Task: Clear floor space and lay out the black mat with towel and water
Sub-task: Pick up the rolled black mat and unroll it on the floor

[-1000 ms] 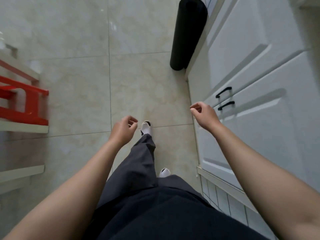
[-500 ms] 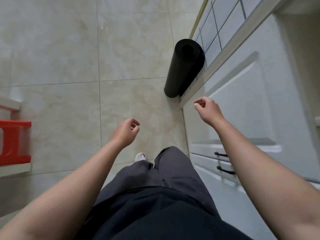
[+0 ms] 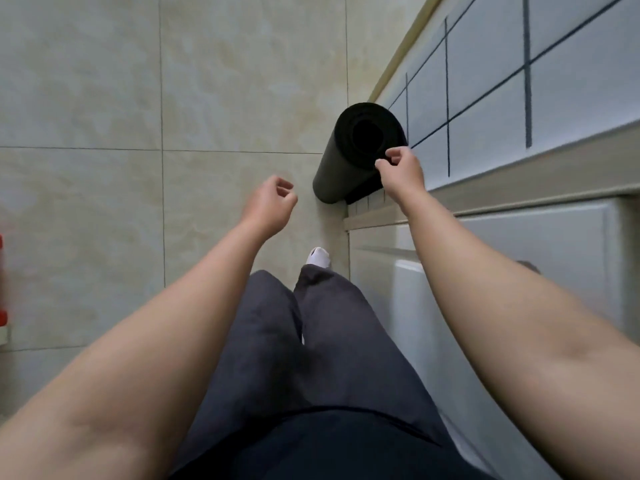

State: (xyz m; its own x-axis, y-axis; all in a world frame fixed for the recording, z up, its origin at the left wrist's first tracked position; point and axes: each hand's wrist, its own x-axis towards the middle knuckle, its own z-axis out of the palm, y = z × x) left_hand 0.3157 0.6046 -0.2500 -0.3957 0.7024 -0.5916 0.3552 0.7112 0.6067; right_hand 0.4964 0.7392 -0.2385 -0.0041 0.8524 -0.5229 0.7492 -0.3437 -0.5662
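Observation:
A rolled black mat (image 3: pixel 341 168) stands on end on the beige floor, leaning against the tiled wall. My right hand (image 3: pixel 403 173) is at the near side of the roll's top rim, with thumb and forefinger a little apart over the edge; I cannot tell whether they touch it. To the left of the roll hovers my left hand (image 3: pixel 270 206), loosely curled and holding nothing. No towel or water shows in this view.
A white cabinet (image 3: pixel 536 244) runs along the right, below the white tiled wall (image 3: pixel 485 98). A sliver of something red (image 3: pixel 1 317) shows at the left edge. Beige floor tiles (image 3: pixel 207 98) spread to the left. My legs and one white-socked foot (image 3: pixel 318 256) are below.
I have walked closer to the mat, which now fills more of the view. My right hand has reached forward to its top rim. The red stool has slid almost out of frame.

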